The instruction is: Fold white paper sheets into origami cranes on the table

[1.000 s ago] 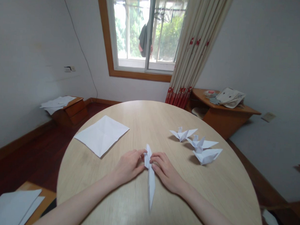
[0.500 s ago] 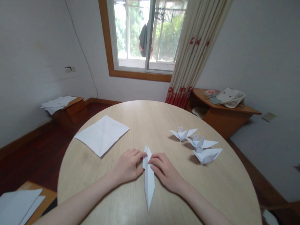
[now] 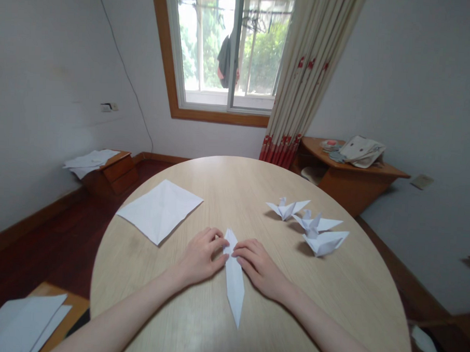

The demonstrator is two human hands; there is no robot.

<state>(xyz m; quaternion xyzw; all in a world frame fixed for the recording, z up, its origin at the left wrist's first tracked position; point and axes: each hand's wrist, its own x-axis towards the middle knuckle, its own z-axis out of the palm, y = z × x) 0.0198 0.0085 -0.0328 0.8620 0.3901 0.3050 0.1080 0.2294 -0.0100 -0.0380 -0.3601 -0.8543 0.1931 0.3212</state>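
Note:
A narrow folded white paper (image 3: 234, 290) lies lengthwise on the round table, its sharp point toward me and its other end between my hands. My left hand (image 3: 203, 253) pinches the paper's left edge near the far end, thumb and fingertips on it. From the other side, the fingers of my right hand (image 3: 260, 265) press on the right edge at about the same height; the thumb is hidden. To the right stand three folded paper cranes (image 3: 325, 243) with spread wings. On the left a creased white paper sheet (image 3: 160, 211) lies flat.
The round wooden table (image 3: 227, 175) fills the middle. Behind it are a window and a curtain (image 3: 301, 80). A corner desk (image 3: 359, 176) with a cloth bag stands at the right back, a small cabinet (image 3: 120, 173) at the left. More paper sheets (image 3: 22, 317) lie at the lower left.
The folded paper's near point has swung slightly right, and its lower part looks wider and flatter. My left thumb has moved up onto the paper; the right hand has barely moved.

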